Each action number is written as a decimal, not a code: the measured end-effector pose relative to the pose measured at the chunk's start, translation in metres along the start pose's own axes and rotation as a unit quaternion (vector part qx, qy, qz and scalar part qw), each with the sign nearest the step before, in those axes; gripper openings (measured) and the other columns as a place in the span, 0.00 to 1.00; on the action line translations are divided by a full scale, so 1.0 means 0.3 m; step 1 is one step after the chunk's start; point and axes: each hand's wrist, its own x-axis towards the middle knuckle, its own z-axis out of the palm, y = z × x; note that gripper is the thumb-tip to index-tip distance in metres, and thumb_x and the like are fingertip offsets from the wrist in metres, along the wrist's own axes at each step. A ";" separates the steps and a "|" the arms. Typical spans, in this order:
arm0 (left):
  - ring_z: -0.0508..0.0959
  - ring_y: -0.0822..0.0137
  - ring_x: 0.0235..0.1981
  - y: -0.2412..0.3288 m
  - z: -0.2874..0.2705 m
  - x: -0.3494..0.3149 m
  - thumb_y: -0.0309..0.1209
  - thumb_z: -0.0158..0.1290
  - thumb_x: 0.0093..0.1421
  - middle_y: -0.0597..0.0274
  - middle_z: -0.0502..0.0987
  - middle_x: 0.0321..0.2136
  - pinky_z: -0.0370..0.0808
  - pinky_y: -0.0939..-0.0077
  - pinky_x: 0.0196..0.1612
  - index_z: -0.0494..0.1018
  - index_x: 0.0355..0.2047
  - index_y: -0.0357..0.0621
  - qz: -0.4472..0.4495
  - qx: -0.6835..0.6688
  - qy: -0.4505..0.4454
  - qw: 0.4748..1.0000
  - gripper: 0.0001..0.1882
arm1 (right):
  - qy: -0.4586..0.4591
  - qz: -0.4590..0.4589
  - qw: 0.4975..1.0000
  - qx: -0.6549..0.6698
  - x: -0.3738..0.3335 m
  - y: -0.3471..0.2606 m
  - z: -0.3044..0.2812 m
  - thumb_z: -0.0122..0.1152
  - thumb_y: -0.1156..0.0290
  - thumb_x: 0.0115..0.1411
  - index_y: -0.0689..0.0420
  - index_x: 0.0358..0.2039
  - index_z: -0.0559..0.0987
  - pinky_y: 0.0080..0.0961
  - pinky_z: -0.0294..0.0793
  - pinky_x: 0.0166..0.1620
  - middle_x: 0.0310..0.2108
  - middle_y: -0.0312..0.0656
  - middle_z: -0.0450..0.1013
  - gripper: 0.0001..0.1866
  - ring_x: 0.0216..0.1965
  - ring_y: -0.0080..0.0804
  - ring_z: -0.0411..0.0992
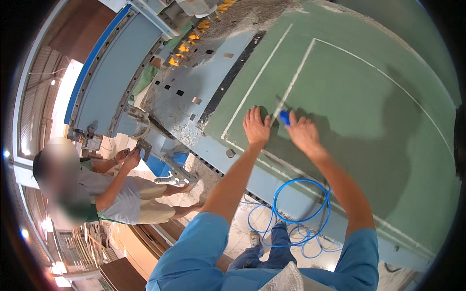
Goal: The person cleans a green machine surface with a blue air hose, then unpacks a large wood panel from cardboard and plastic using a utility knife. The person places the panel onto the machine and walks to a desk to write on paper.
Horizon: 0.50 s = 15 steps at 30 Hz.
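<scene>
green coats the broad flat board (pixel 359 97), and everything else sits around it. on the board, near its left-hand side, the person's left hand (pixel 256 127) rests palm down, its fingers fairly close together and the thumb a little apart, with nothing in them. just to the right of it, also over the board, the right hand (pixel 303 133) has thumb and forefinger clamped on a small blue tool (pixel 284 117); how the remaining fingers meet it i cannot tell. the tool's thin dark tip points away from the person, beside a white line (pixel 297 75) drawn on the board; whether it touches the surface is too small to tell. left of the board runs a pale blue metal bed (pixel 187 104) with square holes, and beyond that bed's far end sits a row of yellow clamps (pixel 184 47). a coil of blue hose (pixel 275 196) hangs at the board's near edge. well left of the board, a co-worker (pixel 119 196) holds a dark object (pixel 143 148) in both hands.
</scene>
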 end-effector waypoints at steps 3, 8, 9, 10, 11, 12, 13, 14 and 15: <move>0.55 0.49 0.70 0.020 0.045 0.008 0.50 0.48 0.64 0.51 0.61 0.66 0.48 0.49 0.71 0.60 0.65 0.40 -0.031 0.057 -0.020 0.998 0.36 | -0.037 0.060 0.998 -0.004 0.247 0.190 0.075 0.51 0.47 0.67 0.55 0.63 0.64 0.42 0.80 0.33 0.31 0.50 0.76 0.32 0.30 0.47 0.79; 0.55 0.46 0.69 0.035 0.034 0.018 0.52 0.46 0.64 0.49 0.60 0.66 0.48 0.47 0.70 0.60 0.65 0.39 -0.029 0.062 -0.039 0.997 0.37 | -0.080 0.231 0.970 0.016 0.579 0.585 0.145 0.43 0.49 0.71 0.57 0.62 0.61 0.47 0.80 0.40 0.37 0.55 0.79 0.29 0.39 0.52 0.80; 0.55 0.46 0.69 0.039 0.029 0.022 0.52 0.46 0.64 0.49 0.60 0.66 0.48 0.46 0.70 0.60 0.65 0.39 -0.034 0.068 -0.046 0.996 0.37 | -0.093 0.279 0.955 0.032 0.640 0.646 0.151 0.41 0.49 0.71 0.57 0.62 0.62 0.48 0.79 0.42 0.38 0.56 0.80 0.28 0.41 0.52 0.80; 0.55 0.45 0.69 0.042 0.024 0.026 0.52 0.46 0.65 0.49 0.60 0.66 0.47 0.46 0.70 0.59 0.66 0.39 -0.032 0.072 -0.053 0.995 0.37 | -0.074 0.302 0.949 0.049 0.696 0.689 0.161 0.41 0.48 0.71 0.57 0.61 0.62 0.48 0.79 0.43 0.39 0.56 0.80 0.28 0.42 0.53 0.80; 0.55 0.45 0.69 0.046 0.023 0.031 0.52 0.46 0.65 0.49 0.60 0.66 0.47 0.46 0.70 0.59 0.66 0.39 -0.029 0.076 -0.053 0.995 0.37 | -0.056 0.326 0.942 0.066 0.743 0.719 0.170 0.40 0.48 0.71 0.56 0.61 0.63 0.48 0.78 0.44 0.39 0.56 0.79 0.28 0.43 0.54 0.79; 0.55 0.45 0.69 0.049 0.020 0.033 0.52 0.46 0.65 0.49 0.60 0.66 0.47 0.46 0.70 0.58 0.66 0.39 -0.031 0.082 -0.058 0.994 0.37 | -0.051 0.358 0.929 0.084 0.780 0.724 0.182 0.40 0.48 0.71 0.56 0.60 0.63 0.48 0.78 0.45 0.40 0.56 0.79 0.28 0.43 0.54 0.79; 0.55 0.45 0.69 0.052 0.020 0.036 0.52 0.46 0.65 0.49 0.60 0.66 0.47 0.46 0.70 0.58 0.66 0.39 -0.040 0.090 -0.075 0.992 0.37 | -0.061 0.317 0.941 0.102 0.824 0.709 0.196 0.40 0.47 0.71 0.56 0.60 0.64 0.48 0.77 0.46 0.40 0.55 0.79 0.28 0.44 0.54 0.79; 0.55 0.45 0.69 0.054 0.020 0.037 0.52 0.47 0.64 0.49 0.59 0.66 0.47 0.46 0.70 0.58 0.66 0.40 -0.041 0.086 -0.078 0.992 0.37 | -0.082 0.286 0.947 0.119 0.878 0.675 0.212 0.39 0.47 0.71 0.57 0.60 0.64 0.48 0.77 0.47 0.40 0.55 0.79 0.29 0.44 0.54 0.79; 0.54 0.45 0.69 0.055 0.019 0.037 0.52 0.47 0.64 0.49 0.59 0.66 0.47 0.46 0.70 0.58 0.66 0.40 -0.037 0.087 -0.075 0.993 0.37 | -0.098 0.252 0.953 0.137 0.927 0.632 0.225 0.39 0.47 0.71 0.57 0.61 0.64 0.48 0.77 0.47 0.41 0.55 0.79 0.29 0.44 0.55 0.78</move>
